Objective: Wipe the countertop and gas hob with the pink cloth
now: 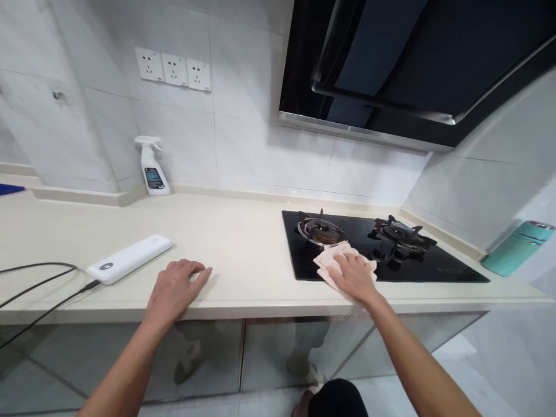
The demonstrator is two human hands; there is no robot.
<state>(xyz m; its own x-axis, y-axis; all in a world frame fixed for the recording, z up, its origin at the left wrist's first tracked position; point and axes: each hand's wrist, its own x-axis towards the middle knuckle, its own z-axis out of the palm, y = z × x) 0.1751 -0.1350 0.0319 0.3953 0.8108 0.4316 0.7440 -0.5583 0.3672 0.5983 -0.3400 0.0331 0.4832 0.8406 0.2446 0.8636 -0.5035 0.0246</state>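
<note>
A kitchen worktop seen from above, from the viewpoint of the person standing at it; a long cream-coloured stone countertop [243, 243] runs from left to right against a white tiled wall; the person's left hand [176, 289] rests palm down on the bare counter near its front edge, fingers loosely spread, released and holding nothing; the right hand [354, 277] lies palm down on a crumpled pale pink cloth [332, 258], fingers stretched flat over it and pressing on it rather than clenched round it; the cloth sits at the front left part of a black glass gas hob [434, 269] set into the counter, touching the glass, just in front of the left round metal burner [321, 230]; the right burner with its black pan support [402, 231] stands beside it, apart from the cloth; left of the left hand, near it but not touching, lies a long white rectangular plastic device [129, 258] with black cables [39, 284] trailing off the counter's left end; at the back, against the wall, stands an upright white plastic spray bottle with a dark label [152, 167]; above it a row of three white wall sockets [174, 69]; a black slanted extractor hood [412, 63] hangs over the hob; at the far right a teal cylindrical container [516, 248] appears tilted by the lens.
</note>
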